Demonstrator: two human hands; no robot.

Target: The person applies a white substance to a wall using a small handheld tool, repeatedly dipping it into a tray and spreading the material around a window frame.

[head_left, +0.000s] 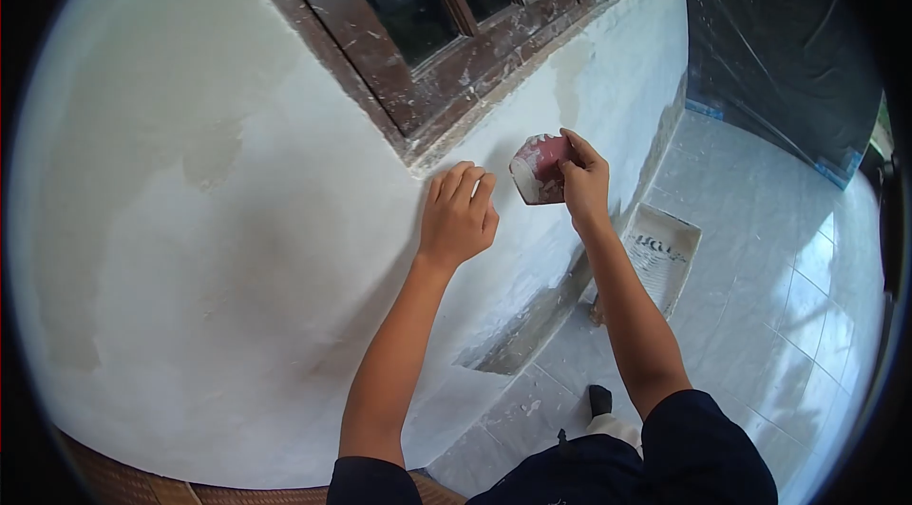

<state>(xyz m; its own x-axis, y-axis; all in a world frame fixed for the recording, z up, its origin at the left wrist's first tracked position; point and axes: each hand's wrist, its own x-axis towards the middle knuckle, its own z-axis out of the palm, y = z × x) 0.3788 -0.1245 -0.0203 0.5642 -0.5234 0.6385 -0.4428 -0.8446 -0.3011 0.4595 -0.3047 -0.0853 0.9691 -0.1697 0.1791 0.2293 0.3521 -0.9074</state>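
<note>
My right hand (587, 184) grips a small reddish cup (548, 155) by its side, thumb in front. White paste is smeared over the cup, which is tilted and held just off the wall. Below the lower corner of the window frame (408, 115), my left hand (460, 215) is against or very near the whitish wall (313, 210). Its fingers are curled together, and a bit of white shows between them. Whatever they pinch, if anything, is hidden.
A paint tray (663, 253) with ridges and dark marks lies on the grey tiled floor (750, 248) by the wall's foot. Dark plastic sheeting (779, 30) hangs at the upper right. Woven brown material (142, 486) shows at the lower left. My foot (599, 400) is below.
</note>
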